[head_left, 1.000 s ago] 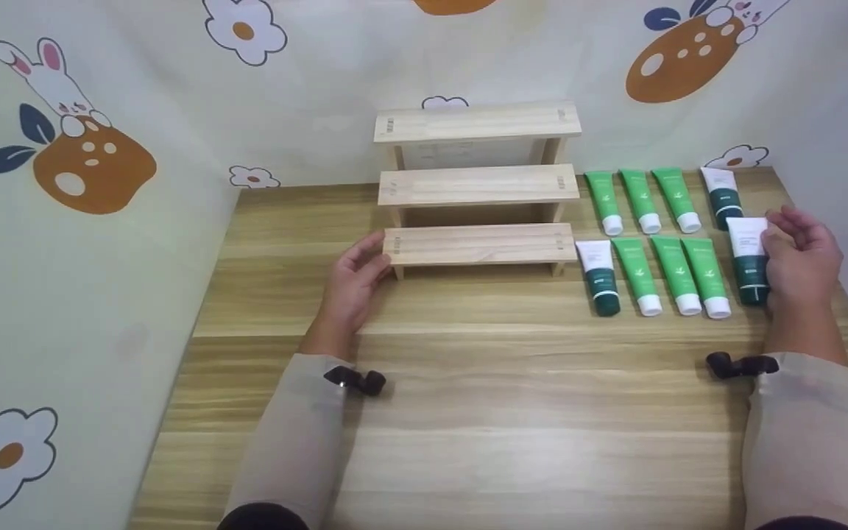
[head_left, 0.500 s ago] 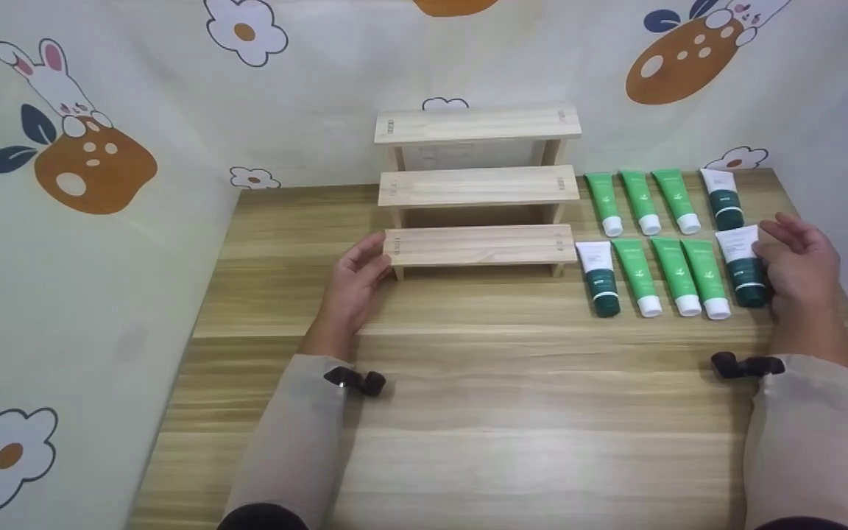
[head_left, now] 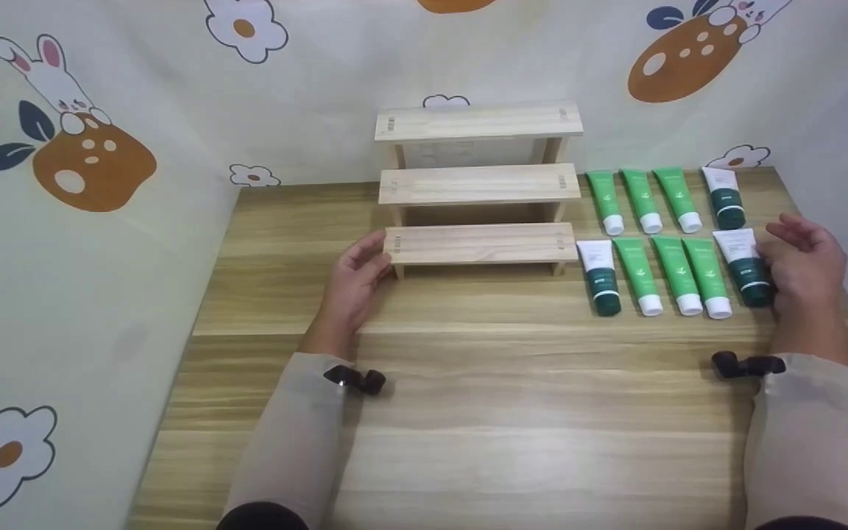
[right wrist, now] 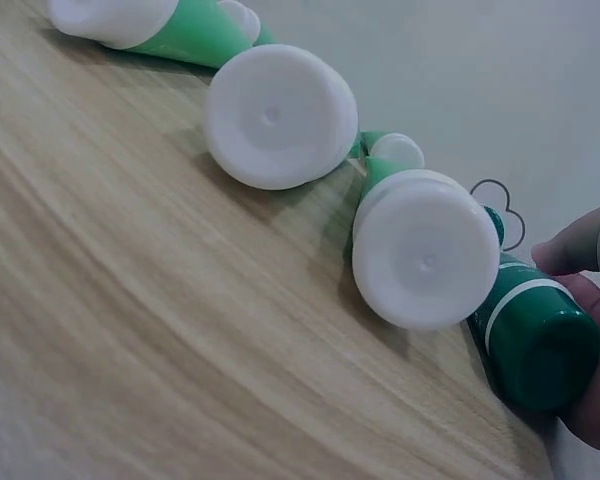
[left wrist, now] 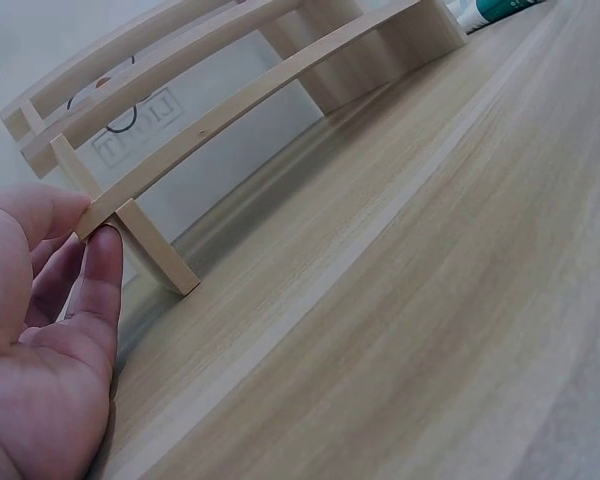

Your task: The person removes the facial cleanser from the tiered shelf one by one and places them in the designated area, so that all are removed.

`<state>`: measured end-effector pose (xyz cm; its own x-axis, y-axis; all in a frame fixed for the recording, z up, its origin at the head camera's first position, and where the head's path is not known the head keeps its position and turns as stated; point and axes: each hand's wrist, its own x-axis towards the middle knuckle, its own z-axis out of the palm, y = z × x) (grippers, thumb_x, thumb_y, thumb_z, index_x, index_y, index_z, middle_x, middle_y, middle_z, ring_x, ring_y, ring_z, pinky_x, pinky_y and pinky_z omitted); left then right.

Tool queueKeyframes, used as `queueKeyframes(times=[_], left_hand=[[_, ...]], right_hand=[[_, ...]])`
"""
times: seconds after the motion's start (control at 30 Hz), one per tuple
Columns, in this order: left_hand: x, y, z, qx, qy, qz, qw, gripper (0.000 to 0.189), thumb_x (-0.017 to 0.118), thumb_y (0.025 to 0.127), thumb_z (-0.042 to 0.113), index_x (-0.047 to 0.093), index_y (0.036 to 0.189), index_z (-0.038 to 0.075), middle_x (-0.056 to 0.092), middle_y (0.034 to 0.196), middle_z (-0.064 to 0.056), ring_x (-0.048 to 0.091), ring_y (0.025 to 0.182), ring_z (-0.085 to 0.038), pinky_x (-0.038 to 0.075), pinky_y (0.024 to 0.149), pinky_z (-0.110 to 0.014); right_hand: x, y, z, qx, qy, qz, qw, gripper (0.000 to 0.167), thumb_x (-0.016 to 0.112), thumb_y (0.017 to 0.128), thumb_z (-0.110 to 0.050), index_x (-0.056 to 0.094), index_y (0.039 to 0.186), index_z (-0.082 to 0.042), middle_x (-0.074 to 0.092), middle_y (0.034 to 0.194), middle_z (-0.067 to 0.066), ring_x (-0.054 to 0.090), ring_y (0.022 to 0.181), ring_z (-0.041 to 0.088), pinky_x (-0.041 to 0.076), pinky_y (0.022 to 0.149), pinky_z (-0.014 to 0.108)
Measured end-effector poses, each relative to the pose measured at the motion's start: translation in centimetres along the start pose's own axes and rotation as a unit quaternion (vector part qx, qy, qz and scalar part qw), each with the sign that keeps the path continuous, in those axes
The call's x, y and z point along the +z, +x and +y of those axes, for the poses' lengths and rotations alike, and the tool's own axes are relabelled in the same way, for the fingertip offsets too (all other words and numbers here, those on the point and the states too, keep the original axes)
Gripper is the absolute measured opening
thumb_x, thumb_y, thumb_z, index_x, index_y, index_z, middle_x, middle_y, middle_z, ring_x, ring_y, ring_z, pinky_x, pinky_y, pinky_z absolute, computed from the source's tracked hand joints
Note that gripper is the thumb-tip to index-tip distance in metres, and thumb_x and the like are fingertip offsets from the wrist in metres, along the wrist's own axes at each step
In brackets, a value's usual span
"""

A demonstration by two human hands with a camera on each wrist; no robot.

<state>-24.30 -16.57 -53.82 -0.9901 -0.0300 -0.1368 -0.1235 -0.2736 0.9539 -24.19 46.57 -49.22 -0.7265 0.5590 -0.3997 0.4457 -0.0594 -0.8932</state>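
In the head view my left hand (head_left: 354, 283) is at the left end of the lowest step of a three-tier wooden display stand (head_left: 479, 244). Its thumb and fingers pinch the board's corner, as the left wrist view shows. At the right, my right hand (head_left: 810, 276) lies beside a white and dark-green squeeze tube (head_left: 744, 266) on the table. The thumb is close against the tube's right side, and the fingers are loosely bent, not wrapped round it. In the right wrist view, the tube's dark-green cap (right wrist: 545, 360) faces the camera.
Several green tubes with white caps (head_left: 641, 276) lie in two rows right of the stand. Two more white and dark-green tubes lie there, one front left (head_left: 599, 278), one back right (head_left: 724, 199). A patterned cloth wall (head_left: 321, 96) stands behind the wood-grain table (head_left: 527, 412).
My right hand has lowered the white and dark-green tube to the table, slightly left, and loosened its grip, drawing a little to the right. The left hand has stayed on the stand.
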Motion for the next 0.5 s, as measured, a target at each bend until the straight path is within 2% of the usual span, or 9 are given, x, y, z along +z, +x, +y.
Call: queueKeyframes(times=[0.1,0.27,0.43,0.5], left_hand=[[0.0,0.0,0.0,0.002,-0.002,0.0,1.0,0.049,0.066,0.102,-0.003,0.058,0.149,0.002,0.059,0.149,-0.012,0.066,0.12,-0.013,0.059,0.103,-0.025],[0.0,0.0,0.0,0.007,-0.009,0.002,0.9999,0.049,0.065,0.101,-0.005,0.058,0.149,0.0,0.059,0.147,-0.011,0.068,0.116,-0.012,0.06,0.102,-0.025],[0.1,0.1,-0.1,0.012,-0.007,-0.001,0.9999,0.048,0.065,0.101,-0.004,0.059,0.148,0.0,0.06,0.146,-0.011,0.068,0.115,-0.012,0.061,0.099,-0.024],[0.0,0.1,-0.1,0.01,-0.001,-0.001,0.9999,0.047,0.066,0.102,-0.003,0.06,0.148,0.002,0.059,0.147,-0.01,0.067,0.118,-0.013,0.06,0.1,-0.023]], right_hand=[[0.2,-0.3,-0.3,-0.006,0.027,0.014,0.9995,0.064,0.076,0.099,-0.011,0.055,0.151,-0.041,0.063,0.13,-0.025,0.054,0.119,0.001,0.044,0.11,0.021],[0.9,-1.2,-1.2,-0.043,0.072,0.023,0.9963,0.05,0.075,0.101,-0.021,0.058,0.145,-0.038,0.062,0.127,-0.02,0.056,0.118,0.002,0.053,0.103,0.016],[2.3,-2.6,-2.3,-0.088,0.091,0.007,0.9919,0.043,0.076,0.1,-0.027,0.061,0.139,-0.031,0.065,0.121,-0.014,0.063,0.111,0.006,0.056,0.085,0.013],[3.0,-3.3,-2.7,-0.104,0.099,-0.004,0.9896,0.042,0.078,0.098,-0.027,0.063,0.137,-0.029,0.067,0.119,-0.012,0.064,0.109,0.007,0.057,0.081,0.012]])
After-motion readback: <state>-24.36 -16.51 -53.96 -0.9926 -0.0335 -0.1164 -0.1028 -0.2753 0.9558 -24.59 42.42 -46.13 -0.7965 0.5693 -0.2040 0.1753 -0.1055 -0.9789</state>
